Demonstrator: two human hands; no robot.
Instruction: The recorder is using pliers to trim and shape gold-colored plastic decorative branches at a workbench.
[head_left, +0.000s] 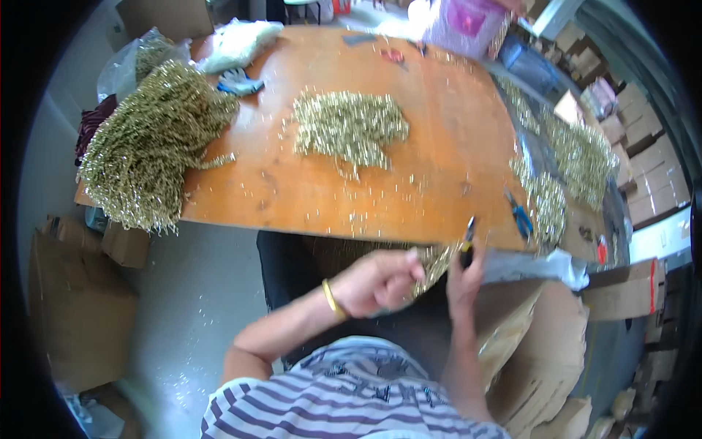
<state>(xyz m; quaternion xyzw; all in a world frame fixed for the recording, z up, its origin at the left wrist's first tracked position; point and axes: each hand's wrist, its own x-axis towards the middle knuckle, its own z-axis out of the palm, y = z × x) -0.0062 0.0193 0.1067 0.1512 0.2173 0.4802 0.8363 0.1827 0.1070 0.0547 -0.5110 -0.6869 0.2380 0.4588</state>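
My left hand [382, 284], with a gold bangle on the wrist, is closed on a bunch of shiny gold chain [436, 269] just off the table's near edge. The chain stretches toward my right hand [465, 285], which is wrapped round a pair of pliers [466, 253] with black and yellow handles. The tips of the pliers point away from me, over the table edge. Motion smears both hands a little. A flat heap of gold chain pieces [351, 130] lies mid-table, and a big tangled mound of gold chain [150, 150] hangs over the left side.
Blue-handled pliers [520, 216] lie on the wooden table [256, 194] at right, beside more gold chain [548, 208]. A glove [240, 83] and white bag [240, 45] sit far left. Cardboard [545, 351] stands right of my legs; a large carton [84, 307] is on the left floor.
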